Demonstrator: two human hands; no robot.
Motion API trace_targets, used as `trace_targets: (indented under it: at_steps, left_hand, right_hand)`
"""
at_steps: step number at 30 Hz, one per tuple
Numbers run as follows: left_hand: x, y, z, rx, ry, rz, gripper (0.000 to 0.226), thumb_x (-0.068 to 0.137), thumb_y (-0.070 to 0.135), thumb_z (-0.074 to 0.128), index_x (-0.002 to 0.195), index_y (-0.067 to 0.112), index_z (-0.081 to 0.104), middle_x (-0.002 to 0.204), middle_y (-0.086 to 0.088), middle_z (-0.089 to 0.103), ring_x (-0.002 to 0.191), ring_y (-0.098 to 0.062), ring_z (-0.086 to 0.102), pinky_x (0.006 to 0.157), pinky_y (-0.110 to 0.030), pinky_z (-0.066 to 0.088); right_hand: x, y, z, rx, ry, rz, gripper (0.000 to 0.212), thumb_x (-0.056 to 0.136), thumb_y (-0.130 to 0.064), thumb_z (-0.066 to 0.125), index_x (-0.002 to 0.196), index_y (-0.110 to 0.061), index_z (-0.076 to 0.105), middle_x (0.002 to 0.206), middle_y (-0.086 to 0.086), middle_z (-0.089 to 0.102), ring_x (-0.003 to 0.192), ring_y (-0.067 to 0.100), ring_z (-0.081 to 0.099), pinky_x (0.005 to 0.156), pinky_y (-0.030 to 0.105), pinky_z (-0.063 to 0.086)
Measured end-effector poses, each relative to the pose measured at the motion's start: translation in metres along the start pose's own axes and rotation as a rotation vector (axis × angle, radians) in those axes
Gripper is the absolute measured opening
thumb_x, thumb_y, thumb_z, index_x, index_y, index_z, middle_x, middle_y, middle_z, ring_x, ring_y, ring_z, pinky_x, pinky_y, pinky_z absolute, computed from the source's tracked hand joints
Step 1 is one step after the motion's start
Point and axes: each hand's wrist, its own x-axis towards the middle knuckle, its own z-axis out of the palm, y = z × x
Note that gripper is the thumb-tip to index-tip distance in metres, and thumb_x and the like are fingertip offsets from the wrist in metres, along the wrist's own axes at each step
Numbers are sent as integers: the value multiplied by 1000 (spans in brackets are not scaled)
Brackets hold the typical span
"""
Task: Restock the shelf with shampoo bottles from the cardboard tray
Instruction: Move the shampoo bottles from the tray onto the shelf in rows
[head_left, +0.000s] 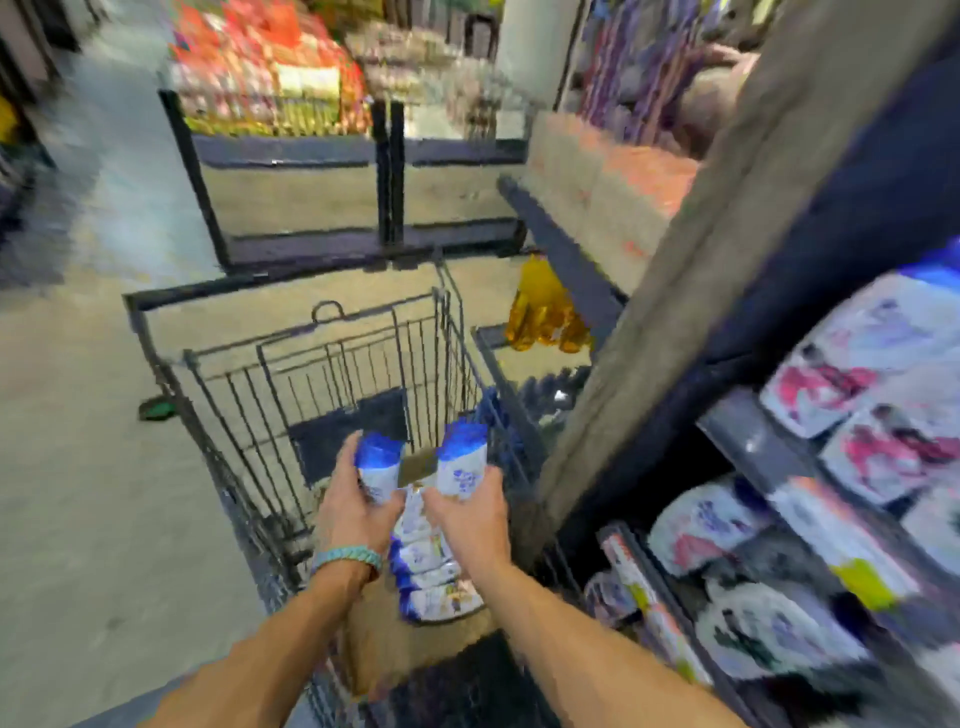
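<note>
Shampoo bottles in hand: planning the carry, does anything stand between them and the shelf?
Yes: the cart's wire side and the upright post stand between both shampoo bottles and the shelf; lifting above it and around the post seems needed.

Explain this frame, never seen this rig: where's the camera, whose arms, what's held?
No robot here: one wide-angle camera sits on a person's head, looking forward and down, so both arms are the wearer's. The left hand grips one white-and-blue shampoo bottle; the right hand grips a second bottle. Both are above a cardboard tray standing in a wire shopping cart, with more bottles lying in a row in it. The shelf to fill is on the right. Blur hides the labels.
</note>
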Motion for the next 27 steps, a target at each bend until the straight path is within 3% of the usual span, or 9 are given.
trace_targets:
  at_steps: [2, 4, 8, 13, 15, 21, 27]
  left_hand:
    - [-10, 47, -22, 7, -71, 76, 83, 70, 20, 74, 144, 22, 36, 127, -13, 59, 112, -33, 59, 93, -36, 44]
    - [-23, 91, -40, 6, -165, 190, 79, 72, 12, 77, 142, 15, 39, 126, -13, 60, 113, -32, 59, 89, -31, 41]
    - [-46, 164, -47, 61, -321, 438, 82, 62, 46, 76, 135, 27, 44, 113, -7, 66, 104, -31, 63, 83, -37, 50]
    - [-98, 234, -35, -13, -404, 650, 86, 64, 44, 80, 135, 30, 35, 114, -2, 64, 98, -28, 64, 77, -34, 47]
    - [-122, 255, -26, -22, -410, 702, 85, 65, 39, 83, 135, 30, 34, 112, -2, 63, 94, -28, 62, 72, -31, 44]
    - [-196, 311, 3, -59, -460, 808, 82, 70, 44, 77, 137, 34, 31, 106, -4, 65, 96, -33, 63, 75, -37, 46]
    - [-257, 354, 44, -107, -572, 853, 85, 67, 33, 83, 135, 17, 34, 107, -8, 61, 100, -31, 60, 82, -36, 44]
  right_hand:
    - [-32, -34, -26, 42, 110, -50, 39, 74, -16, 79, 95, -10, 47, 80, -2, 59, 73, 14, 59, 58, 14, 39]
    - [-62, -59, -53, 63, 200, -96, 42, 74, -20, 80, 95, -14, 44, 82, -2, 60, 78, 16, 60, 62, 17, 40]
    - [-110, -93, -106, 103, 393, -164, 46, 76, -20, 79, 100, -15, 41, 88, -4, 56, 84, 13, 57, 64, 17, 37]
    - [-158, -114, -175, 146, 624, -246, 50, 69, -29, 81, 103, -22, 45, 100, 3, 65, 89, 20, 64, 76, 31, 50]
    - [-180, -119, -207, 143, 701, -254, 55, 68, -35, 80, 110, -20, 46, 102, 0, 65, 90, 18, 64, 76, 29, 50]
    - [-243, -109, -303, 162, 951, -194, 51, 75, -28, 79, 107, -15, 41, 103, 2, 59, 91, 18, 61, 71, 26, 42]
    - [-279, -84, -376, 136, 1149, -91, 56, 73, -32, 79, 111, -10, 44, 105, 8, 59, 93, 25, 59, 72, 29, 42]
